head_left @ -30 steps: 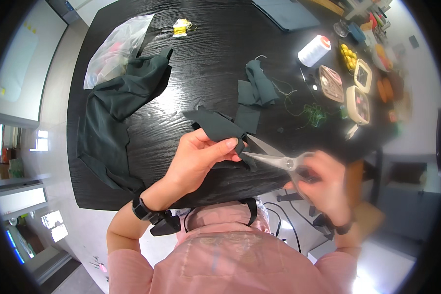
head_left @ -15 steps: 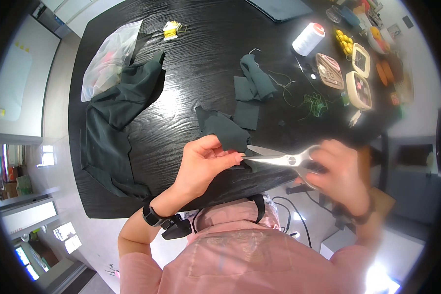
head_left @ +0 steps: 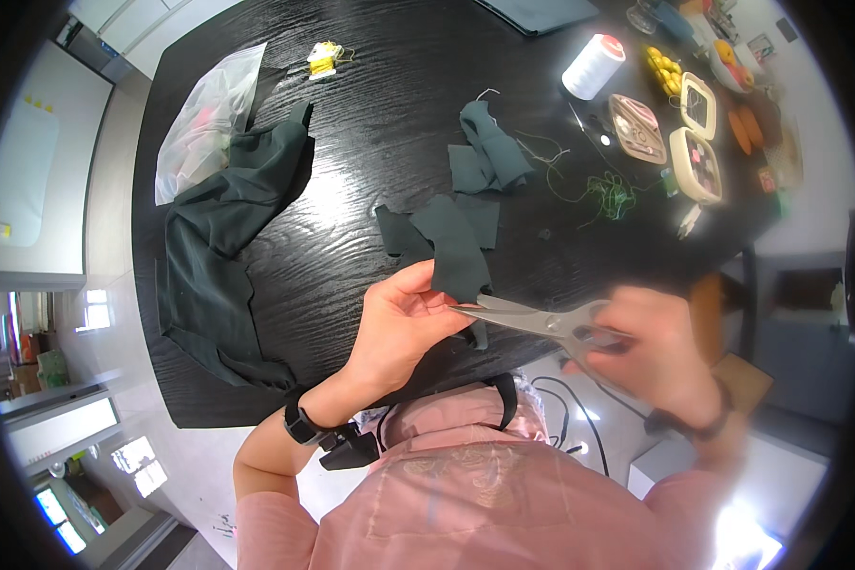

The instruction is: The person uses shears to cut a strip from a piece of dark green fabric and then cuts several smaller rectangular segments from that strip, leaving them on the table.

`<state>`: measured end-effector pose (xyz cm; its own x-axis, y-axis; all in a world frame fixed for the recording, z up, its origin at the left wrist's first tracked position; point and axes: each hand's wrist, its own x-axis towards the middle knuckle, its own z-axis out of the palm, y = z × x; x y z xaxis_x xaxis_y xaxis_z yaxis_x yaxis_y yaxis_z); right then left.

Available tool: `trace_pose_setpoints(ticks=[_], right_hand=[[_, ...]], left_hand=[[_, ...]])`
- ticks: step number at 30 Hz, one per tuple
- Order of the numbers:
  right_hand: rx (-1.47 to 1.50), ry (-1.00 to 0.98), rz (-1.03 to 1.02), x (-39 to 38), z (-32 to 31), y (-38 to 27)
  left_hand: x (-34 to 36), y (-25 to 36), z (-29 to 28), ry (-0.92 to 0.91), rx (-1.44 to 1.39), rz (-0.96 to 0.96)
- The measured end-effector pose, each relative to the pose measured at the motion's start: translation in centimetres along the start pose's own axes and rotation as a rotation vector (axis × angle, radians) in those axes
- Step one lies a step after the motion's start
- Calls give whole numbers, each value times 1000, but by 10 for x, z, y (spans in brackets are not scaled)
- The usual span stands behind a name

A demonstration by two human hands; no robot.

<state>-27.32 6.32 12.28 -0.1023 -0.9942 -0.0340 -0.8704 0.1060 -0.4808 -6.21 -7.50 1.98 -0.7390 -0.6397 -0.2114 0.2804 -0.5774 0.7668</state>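
The left hand (head_left: 399, 328) pinches a limp dark green fabric strip (head_left: 451, 249) between thumb and fingers, at its near end. The right hand (head_left: 660, 356), blurred, fingers closed through the scissors (head_left: 532, 321) handles, sets blades just beside that pinch. Light, floppy cloth; best held taut near the blades.

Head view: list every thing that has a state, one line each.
Scissors: blades nearly shut, at the fabric edge.
Fabric piece: pinched by the left hand, partly on the table.
Right hand: gripping the scissor handles, blurred.
Large dark cloth: crumpled, lying flat.
Plastic bag: lying on the table.
Thread spool: tipped on its side.
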Motion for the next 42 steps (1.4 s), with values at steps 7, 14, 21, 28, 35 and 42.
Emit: trace_pose_setpoints(ticks=[7, 14, 21, 28, 35, 42], right_hand=[[-17, 70, -2, -9, 9, -4], [21, 96, 23, -16, 14, -5], [-120, 22, -86, -14, 1, -5], [-102, 72, -40, -20, 13, -9], [-131, 136, 4, -19, 18, -5], [-345, 160, -143, -9, 9, 4]], left_hand=[[-1, 10, 9, -28, -77, -140], [1, 8, 1, -141, -121, -242], [7, 20, -10, -170, -231, -529], [7, 20, -1, -39, -128, -413], [6, 17, 0, 20, -270, -415], [6, 10, -4, -19, -263, -407]])
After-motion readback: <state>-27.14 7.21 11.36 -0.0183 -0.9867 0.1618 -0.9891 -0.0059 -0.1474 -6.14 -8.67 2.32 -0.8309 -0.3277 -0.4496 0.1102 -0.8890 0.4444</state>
